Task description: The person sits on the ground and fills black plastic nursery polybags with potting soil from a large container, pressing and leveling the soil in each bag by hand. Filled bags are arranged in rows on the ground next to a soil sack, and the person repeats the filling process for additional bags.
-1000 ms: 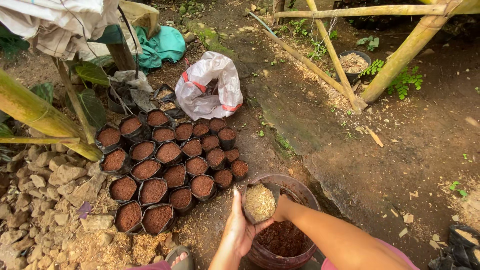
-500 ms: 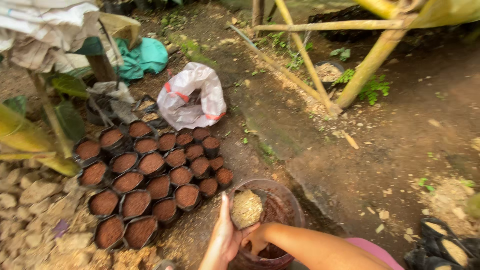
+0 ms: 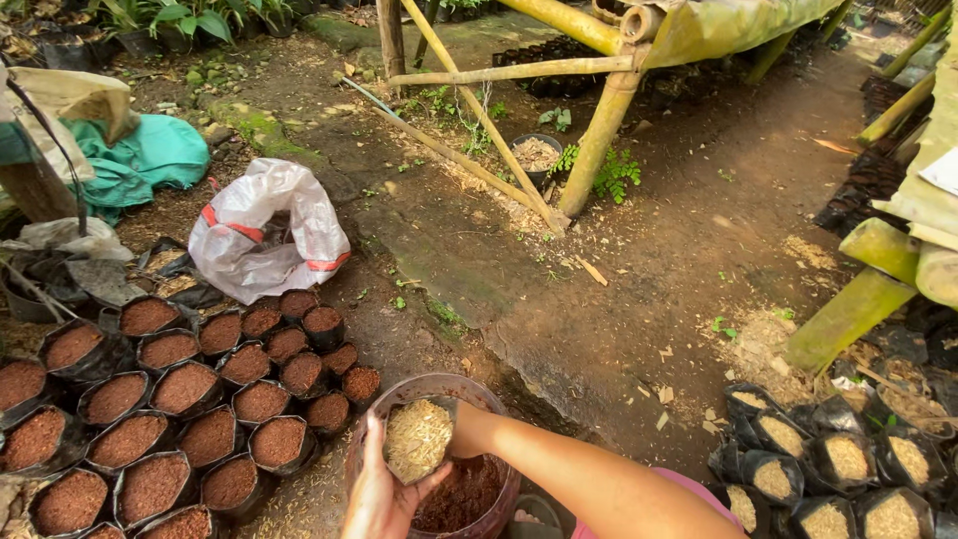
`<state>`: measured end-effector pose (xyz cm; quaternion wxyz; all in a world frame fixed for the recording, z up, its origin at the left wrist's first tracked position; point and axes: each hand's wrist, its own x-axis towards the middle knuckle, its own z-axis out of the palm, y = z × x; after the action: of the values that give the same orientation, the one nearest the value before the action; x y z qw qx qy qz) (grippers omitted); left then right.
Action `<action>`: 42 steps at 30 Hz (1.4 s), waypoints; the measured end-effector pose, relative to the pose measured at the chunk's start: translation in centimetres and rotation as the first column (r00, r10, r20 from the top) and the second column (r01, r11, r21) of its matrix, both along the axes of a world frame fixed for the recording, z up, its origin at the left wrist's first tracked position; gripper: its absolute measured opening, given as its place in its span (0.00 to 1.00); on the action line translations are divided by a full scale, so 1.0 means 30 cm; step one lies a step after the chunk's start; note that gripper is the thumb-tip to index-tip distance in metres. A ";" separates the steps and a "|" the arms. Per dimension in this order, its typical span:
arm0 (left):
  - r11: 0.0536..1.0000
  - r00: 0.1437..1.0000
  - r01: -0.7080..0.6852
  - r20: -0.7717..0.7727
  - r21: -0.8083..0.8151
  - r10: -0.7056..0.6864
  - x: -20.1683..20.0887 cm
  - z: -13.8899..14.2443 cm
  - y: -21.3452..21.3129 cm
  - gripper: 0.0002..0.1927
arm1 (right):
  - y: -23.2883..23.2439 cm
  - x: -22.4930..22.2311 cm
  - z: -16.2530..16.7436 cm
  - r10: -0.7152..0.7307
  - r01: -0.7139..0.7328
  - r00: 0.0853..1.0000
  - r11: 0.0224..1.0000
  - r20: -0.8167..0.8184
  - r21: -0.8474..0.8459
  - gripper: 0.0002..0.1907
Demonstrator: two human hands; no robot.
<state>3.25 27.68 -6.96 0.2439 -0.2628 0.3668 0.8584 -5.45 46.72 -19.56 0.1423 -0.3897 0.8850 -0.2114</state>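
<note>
Head view: left hand (image 3: 379,494) fingers (image 3: 371,439) curled around a small black grow bag (image 3: 419,439) filled with pale husk, cupping it from below. Right hand (image 3: 467,431) grips the bag's far side; its fingers hidden, can't tell. Bag sits over a clear bucket (image 3: 439,391) of reddish soil. Left of the fingers: rows of soil-filled bags (image 3: 180,389); beyond, a white sack (image 3: 264,230).

Soil bags (image 3: 190,399) crowd left; prob. free dirt (image 3: 619,319) ahead.
</note>
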 end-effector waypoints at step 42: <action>0.997 0.999 -0.014 -0.029 0.080 0.016 -0.058 -0.101 -0.103 0.44 | -0.325 0.068 -0.082 -0.323 0.079 0.576 0.936 0.751 0.342 0.35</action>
<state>1.50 24.58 -9.99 0.2423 -0.2430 0.3340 0.8779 -3.41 36.98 -22.01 0.5483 -0.1268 0.7864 -0.2546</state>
